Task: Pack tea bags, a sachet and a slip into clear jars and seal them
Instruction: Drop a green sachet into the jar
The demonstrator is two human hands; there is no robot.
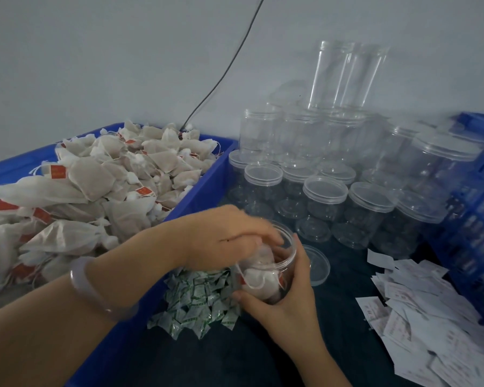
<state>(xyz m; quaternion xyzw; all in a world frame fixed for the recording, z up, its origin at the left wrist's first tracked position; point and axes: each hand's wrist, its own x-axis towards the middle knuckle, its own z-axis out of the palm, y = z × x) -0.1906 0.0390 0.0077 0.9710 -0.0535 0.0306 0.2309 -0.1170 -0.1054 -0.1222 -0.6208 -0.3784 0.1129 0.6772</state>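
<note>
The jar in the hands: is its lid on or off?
Off: the jar is open-topped; the left hand holds a tea bag in it.

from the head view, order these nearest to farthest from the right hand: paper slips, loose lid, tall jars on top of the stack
1. loose lid, on the table just right of the right hand
2. paper slips, farther off to the right
3. tall jars, at the back, atop the stack

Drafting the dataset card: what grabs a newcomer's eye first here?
The blue plastic crate at left, heaped with white tea bags with red tags. At centre, the right hand grips a clear plastic jar while the left hand holds a single tea bag at its mouth; stacked empty clear jars fill the back right.
</note>
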